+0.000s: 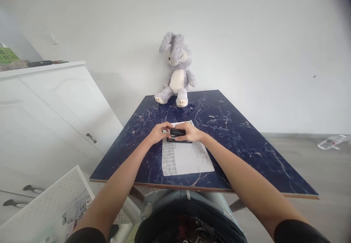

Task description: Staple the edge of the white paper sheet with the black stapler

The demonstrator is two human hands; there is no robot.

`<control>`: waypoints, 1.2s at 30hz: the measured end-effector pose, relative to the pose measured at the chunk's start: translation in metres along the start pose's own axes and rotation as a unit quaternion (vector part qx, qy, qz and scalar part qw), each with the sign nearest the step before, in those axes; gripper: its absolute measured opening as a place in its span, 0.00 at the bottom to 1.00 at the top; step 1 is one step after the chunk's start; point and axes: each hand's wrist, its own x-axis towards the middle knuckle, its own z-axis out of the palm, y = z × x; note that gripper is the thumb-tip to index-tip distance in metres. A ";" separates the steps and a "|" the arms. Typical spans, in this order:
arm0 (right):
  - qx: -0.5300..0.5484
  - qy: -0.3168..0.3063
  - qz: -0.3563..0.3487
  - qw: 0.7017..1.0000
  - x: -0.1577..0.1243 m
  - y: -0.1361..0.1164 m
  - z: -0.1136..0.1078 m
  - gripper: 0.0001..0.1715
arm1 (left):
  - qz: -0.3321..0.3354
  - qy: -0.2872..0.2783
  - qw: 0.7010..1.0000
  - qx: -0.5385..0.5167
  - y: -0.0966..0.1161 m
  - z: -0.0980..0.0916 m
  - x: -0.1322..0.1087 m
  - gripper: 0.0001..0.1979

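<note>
Stapler [178,132], one, sat clamped in my left hand [159,132] and right hand [192,132]; one printed sheet [188,159] lay beneath; one plush rabbit [177,80] beyond.

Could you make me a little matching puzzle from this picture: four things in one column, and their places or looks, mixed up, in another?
Things:
1. Stapler
2. Printed sheet
3. Plush rabbit
4. Cabinet

Places or looks:
A. Sitting near the far edge of the blue table
B. White, with dark handles
C. Black, between the left hand and right hand
D. Lying on the table, marked with print

Pairs: 1-C, 2-D, 3-A, 4-B
</note>
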 end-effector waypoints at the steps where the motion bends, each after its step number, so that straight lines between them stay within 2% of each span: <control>1: -0.011 0.007 0.004 1.000 0.001 -0.002 -0.002 0.14 | 0.005 0.012 1.000 0.009 0.001 0.001 0.002 0.21; 4: -0.058 0.037 0.050 0.996 -0.001 -0.005 -0.022 0.15 | 0.014 0.082 0.994 0.068 0.005 0.005 0.002 0.15; 6: -0.087 0.064 0.108 0.988 -0.011 -0.004 -0.042 0.16 | 0.020 0.101 0.986 0.130 0.010 0.012 -0.001 0.13; 7: -0.103 0.083 0.139 0.981 -0.020 -0.002 -0.052 0.17 | 0.029 0.083 0.983 0.160 0.012 0.017 -0.003 0.13; 11: -0.187 0.143 0.237 0.943 -0.083 0.007 -0.077 0.16 | 0.090 -0.067 0.967 0.227 0.020 0.043 -0.009 0.20; 14: -0.212 0.108 0.270 0.933 -0.131 0.009 -0.077 0.17 | 0.099 -0.102 0.964 0.224 0.018 0.058 -0.009 0.25; 16: -0.213 0.090 0.273 0.934 -0.147 0.006 -0.071 0.17 | 0.099 -0.100 0.969 0.205 0.013 0.063 -0.008 0.28; 19: -0.205 0.077 0.260 0.941 -0.143 0.001 -0.061 0.17 | 0.107 -0.086 0.974 0.180 0.007 0.065 -0.009 0.30; 24: -0.163 0.018 0.203 0.965 -0.107 -0.007 -0.046 0.17 | 0.115 -0.104 0.969 0.191 0.007 0.062 -0.012 0.30; 27: -0.131 -0.021 0.178 0.975 -0.096 -0.013 -0.042 0.17 | 0.108 -0.113 0.971 0.183 0.010 0.059 -0.014 0.29; 30: -0.135 -0.014 0.156 0.978 -0.095 -0.022 -0.039 0.17 | 0.084 -0.116 0.973 0.181 0.007 0.057 -0.014 0.28; 33: -0.143 -0.027 0.127 0.981 -0.095 -0.036 -0.034 0.16 | 0.090 -0.092 0.979 0.155 -0.001 0.060 -0.015 0.24; 36: -0.118 -0.085 0.122 0.982 -0.092 -0.050 -0.025 0.13 | 0.112 -0.052 0.986 0.111 -0.008 0.065 -0.015 0.19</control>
